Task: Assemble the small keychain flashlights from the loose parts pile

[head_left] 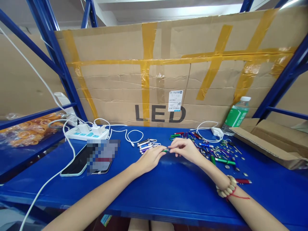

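Your left hand grips a small green tube over the blue table, its end pointing toward your right hand. Your right fingertips meet at that end, but you can't tell what they pinch. Clipped flashlights lie just beyond your left hand.

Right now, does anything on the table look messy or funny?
Yes, beyond and right of the right hand: coloured tubes and silver discs lie scattered at all angles. It looks odd because other tubes by the left hand lie neatly side by side.
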A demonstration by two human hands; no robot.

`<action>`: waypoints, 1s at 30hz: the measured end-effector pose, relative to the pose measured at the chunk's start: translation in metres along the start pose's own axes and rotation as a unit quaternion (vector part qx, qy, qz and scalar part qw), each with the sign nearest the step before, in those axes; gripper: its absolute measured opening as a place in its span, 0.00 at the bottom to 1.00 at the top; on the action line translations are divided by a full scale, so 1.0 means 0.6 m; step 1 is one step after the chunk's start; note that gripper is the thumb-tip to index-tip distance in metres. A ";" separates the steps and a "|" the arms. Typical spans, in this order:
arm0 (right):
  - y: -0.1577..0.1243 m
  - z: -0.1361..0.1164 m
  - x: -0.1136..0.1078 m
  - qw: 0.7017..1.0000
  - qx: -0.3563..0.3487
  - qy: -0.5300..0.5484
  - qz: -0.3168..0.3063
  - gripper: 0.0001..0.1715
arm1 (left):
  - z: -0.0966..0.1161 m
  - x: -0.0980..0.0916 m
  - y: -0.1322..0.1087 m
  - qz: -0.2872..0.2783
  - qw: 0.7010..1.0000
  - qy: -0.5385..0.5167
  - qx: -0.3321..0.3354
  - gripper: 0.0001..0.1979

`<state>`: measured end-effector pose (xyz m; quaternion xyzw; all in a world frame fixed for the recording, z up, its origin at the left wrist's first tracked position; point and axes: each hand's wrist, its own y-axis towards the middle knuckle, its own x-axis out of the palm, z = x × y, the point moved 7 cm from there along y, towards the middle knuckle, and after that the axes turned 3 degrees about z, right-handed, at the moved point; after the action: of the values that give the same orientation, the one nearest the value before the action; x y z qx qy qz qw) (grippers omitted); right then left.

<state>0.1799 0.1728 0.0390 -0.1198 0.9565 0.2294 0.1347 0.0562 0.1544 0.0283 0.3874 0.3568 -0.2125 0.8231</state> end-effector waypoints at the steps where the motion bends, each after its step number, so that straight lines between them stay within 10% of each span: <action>1: 0.000 0.001 0.002 1.000 0.006 0.003 0.002 0.15 | 0.000 0.000 -0.002 0.004 1.000 -0.003 -0.001 0.11; 30: -0.016 0.038 0.018 0.977 0.209 0.000 0.032 0.23 | -0.001 -0.003 -0.008 0.080 0.996 0.028 -0.008 0.12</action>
<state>0.1769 0.1737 0.0119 -0.0578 0.9866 0.0290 0.1495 0.0515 0.1522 0.0270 0.4138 0.3491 -0.1317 0.8304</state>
